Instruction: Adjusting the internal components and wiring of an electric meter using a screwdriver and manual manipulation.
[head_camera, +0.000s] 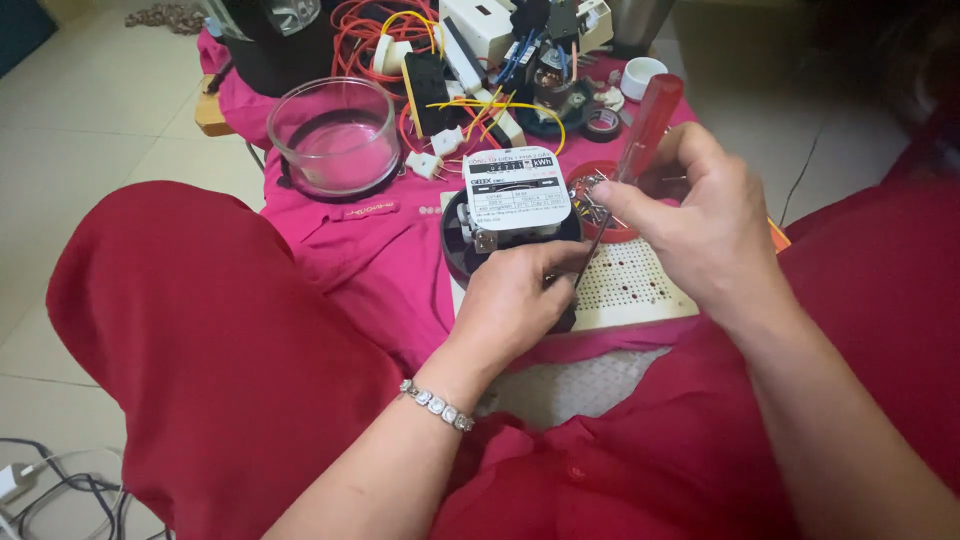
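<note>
In the head view, at the near edge of the pink-clothed tabletop (330, 240), a round black electricity meter with a white rectangular face plate (512, 200) stands partly on a cream perforated board (632, 285). The left hand (515, 300) clamps the meter's lower edge, fingers (560, 258) curled closed around the housing, so the unit appears braced against turning. The right hand (700, 220) holds a screwdriver with a translucent red handle (648, 125), fingers wrapped tight about the lower handle; the shaft slants down to the meter's lower right side, beside the left fingertips. The tip itself is hidden, so its seating cannot be told.

Just behind the shaft sits a small red round tray (600, 205) of metal parts, within easy reach of the right hand. Farther back stand a clear glass bowl (335, 135) and a tangle of red and yellow wires (400, 30), well apart from both hands.
</note>
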